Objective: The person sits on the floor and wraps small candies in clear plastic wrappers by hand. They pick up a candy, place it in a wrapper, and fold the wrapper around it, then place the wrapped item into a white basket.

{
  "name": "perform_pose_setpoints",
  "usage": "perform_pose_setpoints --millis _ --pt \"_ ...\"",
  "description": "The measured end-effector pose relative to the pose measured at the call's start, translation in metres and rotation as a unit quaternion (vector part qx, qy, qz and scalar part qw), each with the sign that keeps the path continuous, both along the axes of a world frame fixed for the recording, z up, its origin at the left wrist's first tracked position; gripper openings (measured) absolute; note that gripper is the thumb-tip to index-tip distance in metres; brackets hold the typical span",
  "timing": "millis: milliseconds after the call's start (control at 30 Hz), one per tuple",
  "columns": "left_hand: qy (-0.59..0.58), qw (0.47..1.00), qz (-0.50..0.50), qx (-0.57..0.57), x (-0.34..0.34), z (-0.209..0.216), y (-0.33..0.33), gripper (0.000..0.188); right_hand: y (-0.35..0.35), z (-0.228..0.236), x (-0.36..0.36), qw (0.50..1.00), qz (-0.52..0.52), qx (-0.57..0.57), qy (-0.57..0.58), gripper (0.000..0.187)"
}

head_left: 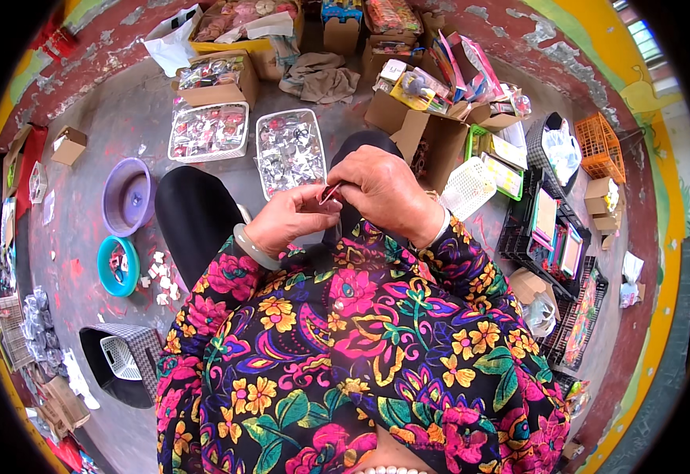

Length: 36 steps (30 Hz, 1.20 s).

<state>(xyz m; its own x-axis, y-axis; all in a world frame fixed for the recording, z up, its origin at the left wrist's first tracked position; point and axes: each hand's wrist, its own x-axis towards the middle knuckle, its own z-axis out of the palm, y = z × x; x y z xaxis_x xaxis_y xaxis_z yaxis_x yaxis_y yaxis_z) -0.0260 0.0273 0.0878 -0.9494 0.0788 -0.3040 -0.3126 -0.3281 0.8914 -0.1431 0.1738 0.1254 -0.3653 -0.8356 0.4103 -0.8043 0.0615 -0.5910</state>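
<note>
Over my lap, my left hand [288, 219] pinches a small thin dark red thing [328, 193] between thumb and fingertips. My right hand [386, 188] meets it from the other side, its fingers curled closed on the same thing. Its kind is too small to make out, as the fingers cover most of it. Just beyond my hands, a white plastic basket [261, 136] on the floor holds many small clear packets. Beside it on the left stands another white basket [242, 147] with packets showing red and dark contents.
A purple basin [110, 207] and a teal basin [103, 272] stand at left, near a checked bin [144, 341]. An opened cardboard box [443, 146] is at right, with a white perforated basket [471, 189], black crates [519, 244] and an orange crate [600, 144].
</note>
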Motion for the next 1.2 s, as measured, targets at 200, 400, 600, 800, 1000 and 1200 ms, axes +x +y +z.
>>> perform_pose_setpoints --millis 200,400,600,800,1000,1200 --pt "-0.047 0.999 -0.004 0.008 0.001 -0.008 -0.007 0.029 0.000 0.003 -0.005 0.999 0.046 -0.002 0.007 0.007" --pt "-0.076 0.997 0.000 -0.009 0.002 -0.001 -0.006 0.024 0.000 0.003 -0.003 0.998 0.068 0.006 0.002 0.006" --pt "-0.071 0.997 0.020 0.030 0.002 -0.003 0.000 0.025 -0.001 -0.001 0.000 0.996 0.076 0.024 -0.028 0.007" --pt "-0.014 1.000 0.017 -0.004 -0.002 -0.015 0.003 0.027 -0.005 -0.009 0.002 0.998 0.062 0.020 -0.020 0.003" --pt "-0.018 0.997 0.035 0.060 0.001 -0.008 0.004 0.027 -0.006 -0.010 0.002 0.999 0.030 0.024 -0.003 0.005" --pt "-0.040 0.990 0.082 0.110 0.003 -0.019 0.000 0.028 -0.006 -0.007 0.003 0.998 0.055 0.013 -0.013 0.013"
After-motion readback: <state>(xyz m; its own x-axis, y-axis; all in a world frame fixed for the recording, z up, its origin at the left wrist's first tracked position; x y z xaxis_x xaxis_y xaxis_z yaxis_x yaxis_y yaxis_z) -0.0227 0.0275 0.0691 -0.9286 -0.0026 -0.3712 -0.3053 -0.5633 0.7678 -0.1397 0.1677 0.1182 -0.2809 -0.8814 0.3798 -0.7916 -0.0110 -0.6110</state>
